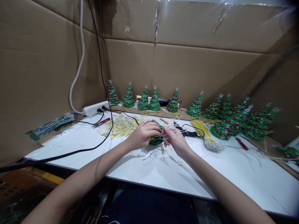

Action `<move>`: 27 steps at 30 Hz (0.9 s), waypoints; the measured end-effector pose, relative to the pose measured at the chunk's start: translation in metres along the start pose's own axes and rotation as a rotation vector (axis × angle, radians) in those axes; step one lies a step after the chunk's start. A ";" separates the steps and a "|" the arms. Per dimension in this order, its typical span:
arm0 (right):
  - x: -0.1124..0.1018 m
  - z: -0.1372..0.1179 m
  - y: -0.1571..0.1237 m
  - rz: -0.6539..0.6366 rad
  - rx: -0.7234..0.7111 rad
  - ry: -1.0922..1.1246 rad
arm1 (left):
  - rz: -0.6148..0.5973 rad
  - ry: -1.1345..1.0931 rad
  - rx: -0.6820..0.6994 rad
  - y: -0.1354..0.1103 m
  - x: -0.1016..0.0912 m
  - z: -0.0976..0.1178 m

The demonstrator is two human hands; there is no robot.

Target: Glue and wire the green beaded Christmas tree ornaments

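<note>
Over the middle of the white table, my left hand is closed round a small green Christmas tree. Its fingers cover most of the tree, which seems to lie tipped with wires at its underside. My right hand pinches thin white wires that fan out from the tree toward the right. Yellow and blue wire ends show between the two hands. Where exactly the right fingertips grip is partly hidden.
Finished trees line the cardboard wall. A heap of yellow and white wire clippings, red-handled cutters, a power strip and a black cable lie left. On the right are a black tool, a yellow wire bundle and another red-handled tool.
</note>
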State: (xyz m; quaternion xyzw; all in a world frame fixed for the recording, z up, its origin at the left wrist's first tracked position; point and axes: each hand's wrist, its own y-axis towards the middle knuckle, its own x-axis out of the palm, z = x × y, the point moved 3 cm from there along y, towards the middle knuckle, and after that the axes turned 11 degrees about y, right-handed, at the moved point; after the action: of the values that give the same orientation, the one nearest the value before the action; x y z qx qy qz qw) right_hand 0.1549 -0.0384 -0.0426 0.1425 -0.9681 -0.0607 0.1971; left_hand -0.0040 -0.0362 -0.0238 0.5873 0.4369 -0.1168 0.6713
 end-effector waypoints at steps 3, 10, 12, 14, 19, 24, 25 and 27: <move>-0.002 -0.001 -0.001 -0.009 0.013 0.042 | -0.021 -0.057 0.045 0.000 0.002 0.004; -0.010 -0.001 -0.002 -0.064 0.043 0.095 | -0.001 -0.088 -0.198 0.004 0.005 0.014; -0.010 -0.001 -0.003 -0.079 0.032 0.089 | 0.021 -0.112 -0.277 0.005 0.007 0.015; -0.009 -0.001 -0.004 -0.092 0.021 0.078 | 0.031 -0.111 -0.317 0.004 0.008 0.017; -0.008 -0.003 -0.006 -0.085 -0.012 -0.033 | 0.044 -0.035 -0.327 0.003 0.011 0.025; -0.003 -0.008 -0.009 -0.102 -0.112 -0.209 | 0.026 0.119 -0.351 0.001 0.019 0.032; -0.002 -0.010 -0.010 -0.114 -0.109 -0.222 | 0.032 0.147 -0.345 0.001 0.020 0.033; 0.000 -0.012 -0.012 -0.124 -0.090 -0.220 | 0.062 0.210 -0.322 0.000 0.019 0.033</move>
State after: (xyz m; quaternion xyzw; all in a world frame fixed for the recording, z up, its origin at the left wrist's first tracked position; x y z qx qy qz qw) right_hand 0.1627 -0.0507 -0.0338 0.1855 -0.9695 -0.1313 0.0915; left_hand 0.0223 -0.0591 -0.0400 0.4943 0.4992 0.0372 0.7107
